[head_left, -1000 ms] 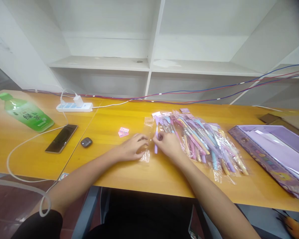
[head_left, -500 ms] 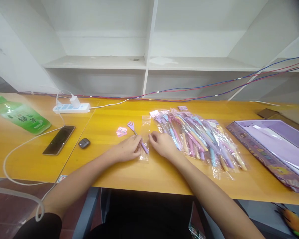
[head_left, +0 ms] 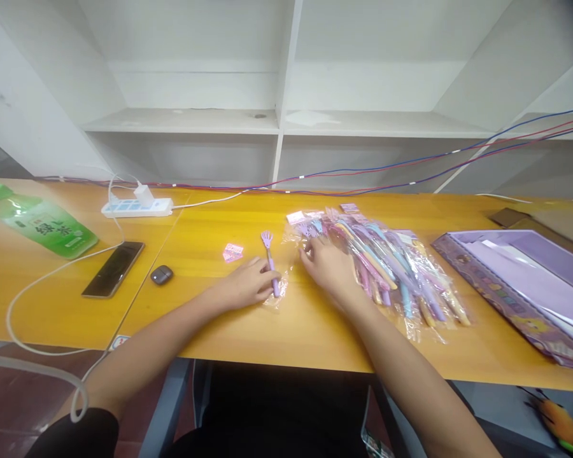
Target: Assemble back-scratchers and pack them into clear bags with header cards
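My left hand [head_left: 253,282] is closed around the purple handle of a back scratcher [head_left: 274,280], whose hand-shaped purple head points away from me. A clear plastic bag [head_left: 286,275] lies by the handle, slanting toward my other hand. My right hand [head_left: 329,262] is at the left side of a pile of bagged back scratchers [head_left: 370,254] in purple, blue, pink and yellow. Its thumb and fingers are curled together; what they grip is hidden. Two small pink cards [head_left: 232,252] lie left of the purple back scratcher.
To the left are a green tea bottle [head_left: 48,222], a phone [head_left: 113,270], a black earbud case [head_left: 162,275] and a power strip [head_left: 138,207] with a white cable. A purple printed box [head_left: 501,289] stands at the right. Shelving [head_left: 195,121] rises behind the yellow table [head_left: 210,331].
The purple back scratcher passed from my right hand to my left, then turned more upright. My right hand moved right to the pile, and the clear bag's top shifted right.
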Tool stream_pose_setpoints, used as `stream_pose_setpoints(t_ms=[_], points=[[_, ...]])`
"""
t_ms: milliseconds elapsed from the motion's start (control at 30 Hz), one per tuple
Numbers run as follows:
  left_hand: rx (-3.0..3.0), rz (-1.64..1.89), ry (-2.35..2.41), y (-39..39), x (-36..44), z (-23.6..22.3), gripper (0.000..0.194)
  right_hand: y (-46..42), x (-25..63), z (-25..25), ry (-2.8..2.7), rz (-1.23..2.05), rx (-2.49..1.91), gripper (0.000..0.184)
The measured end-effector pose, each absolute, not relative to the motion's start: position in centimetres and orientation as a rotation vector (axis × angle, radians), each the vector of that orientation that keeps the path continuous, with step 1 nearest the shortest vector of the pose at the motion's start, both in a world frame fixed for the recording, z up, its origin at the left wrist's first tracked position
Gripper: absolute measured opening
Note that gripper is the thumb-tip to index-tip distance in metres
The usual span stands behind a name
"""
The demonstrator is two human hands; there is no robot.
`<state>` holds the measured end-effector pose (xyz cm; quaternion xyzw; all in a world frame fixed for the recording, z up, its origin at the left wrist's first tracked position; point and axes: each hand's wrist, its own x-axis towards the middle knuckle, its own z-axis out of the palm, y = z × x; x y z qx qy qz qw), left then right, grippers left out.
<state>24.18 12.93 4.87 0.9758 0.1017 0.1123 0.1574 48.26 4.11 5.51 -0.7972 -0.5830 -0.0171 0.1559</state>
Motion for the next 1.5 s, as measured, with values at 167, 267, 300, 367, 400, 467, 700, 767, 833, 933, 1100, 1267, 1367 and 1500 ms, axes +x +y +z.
stream_pose_setpoints(t_ms=[167,267,300,367,400,467,700,767,833,933,1100,1267,1367,1500], points=[[2.756,0.256,0.285,12.5,24.2,5.1,0.013,4.6,46.3,4.1,-2.092,0.013,-1.876,0.037],[2.735,0.280,0.366,12.2,24.5,5.0,0.020,5.2,45.9,3.0,-2.246,-0.065,-1.800,0.044],[2.726,0.285,0.393,12.2,24.6,4.8,0.019,5.4,45.9,2.7,-2.265,-0.085,-1.801,0.041],[2.692,0.285,0.496,12.3,24.8,4.4,0.011,5.9,46.1,2.4,-2.277,-0.129,-1.834,0.034],[2.667,0.283,0.569,12.4,24.9,4.2,0.008,6.1,46.3,2.4,-2.271,-0.158,-1.855,0.031],[2.630,0.302,0.706,12.6,25.0,4.0,0.024,6.4,46.7,2.4,-2.268,-0.218,-1.851,0.028],[2.958,0.292,0.827,13.1,25.2,4.3,0.023,6.5,46.3,3.1,-2.318,-0.517,-1.578,0.026],[3.042,0.243,0.848,13.2,25.1,4.6,0.024,6.3,46.0,3.3,-2.305,-0.557,-1.558,0.027],[3.102,0.215,0.853,13.4,25.0,5.0,0.025,6.2,45.9,3.3,-2.300,-0.551,-1.545,0.026],[3.121,0.154,0.812,13.5,24.7,5.5,0.024,6.1,46.2,3.1,-2.328,-0.487,-1.497,0.026],[2.899,0.129,0.787,13.7,24.3,5.6,0.030,6.1,47.1,3.6,-2.378,-0.357,-1.436,0.033],[2.530,0.220,0.780,13.2,24.6,6.4,0.042,5.6,47.3,5.8,-2.351,-0.200,-1.455,0.041],[2.181,0.230,0.672,13.0,24.6,7.2,0.049,4.8,47.8,6.8,-2.276,-0.149,-1.542,0.039],[1.626,0.046,0.595,13.6,23.9,8.3,0.053,3.8,49.8,7.2,-2.161,-0.100,-1.659,0.036]])
